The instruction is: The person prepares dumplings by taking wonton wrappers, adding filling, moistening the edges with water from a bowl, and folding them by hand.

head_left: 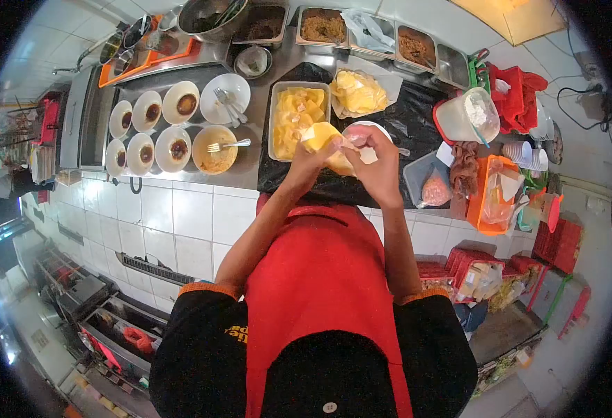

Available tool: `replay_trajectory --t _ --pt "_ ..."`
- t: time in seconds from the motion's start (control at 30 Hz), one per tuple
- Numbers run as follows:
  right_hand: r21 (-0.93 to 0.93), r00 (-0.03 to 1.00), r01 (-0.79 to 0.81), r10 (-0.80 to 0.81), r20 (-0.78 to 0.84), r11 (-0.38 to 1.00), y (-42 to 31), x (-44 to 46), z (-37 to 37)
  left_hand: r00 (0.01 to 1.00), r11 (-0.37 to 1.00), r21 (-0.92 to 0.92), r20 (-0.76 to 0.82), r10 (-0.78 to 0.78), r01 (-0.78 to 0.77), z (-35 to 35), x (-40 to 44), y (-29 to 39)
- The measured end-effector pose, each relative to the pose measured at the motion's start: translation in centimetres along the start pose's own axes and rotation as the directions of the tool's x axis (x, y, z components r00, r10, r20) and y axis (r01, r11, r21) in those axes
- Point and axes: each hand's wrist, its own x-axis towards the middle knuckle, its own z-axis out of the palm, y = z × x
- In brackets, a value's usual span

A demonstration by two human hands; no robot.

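Just above the counter's front edge, my left hand (311, 166) and my right hand (375, 161) meet, fingers pinched on a thin yellow dough wrapper (320, 135). Any filling inside it is hidden. Left of my hands, a clear rectangular tub (273, 136) holds many yellow folded dumplings (299, 111). Beyond my fingers, a pile of yellow wrappers (359, 92) lies on plastic wrap. A white bowl (382, 128) is partly covered by my right hand, and a utensil handle (403, 152) sticks out beside it.
At left are several white bowls (173, 148) with dark sauce, a plate of cutlery (212, 106), and a bowl with a fork (214, 166). Metal food pans (323, 14) line the back. To the right are a tub of white powder (452, 122), a bag of pink stuff (435, 188), and an orange basket (483, 216).
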Motion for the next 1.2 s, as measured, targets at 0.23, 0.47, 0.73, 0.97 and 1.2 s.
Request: replay_trajectory --t 0.23,0.47,0.73,0.97,1.2 --pt "-0.126 0.96 0.128 -0.091 0.264 0.984 -1.3 1.3 -1.5 0.982 0.986 0.138 -0.153 0.111 -0.09 1.2 -0.5 1.5" --pt "-0.059 0.93 0.166 -0.137 0.342 0.984 0.4 1.6 -1.6 0.983 0.939 0.306 -0.049 0.179 -0.156 1.1 -0.8 2.0" --pt "0.271 0.975 -0.203 0.168 0.149 0.941 2.5 -0.4 -0.3 0.956 0.999 0.033 -0.294 -0.008 0.019 1.7 -0.8 2.4" --pt "0.533 0.936 -0.336 0.336 0.102 0.776 1.5 0.2 1.0 0.967 0.911 -0.386 -0.14 -0.214 0.146 -0.1 -0.4 1.6" --pt "0.417 0.962 -0.235 0.149 0.23 0.878 -0.9 1.9 1.0 0.982 0.981 -0.172 -0.148 -0.119 0.093 -0.3 -1.3 1.1"
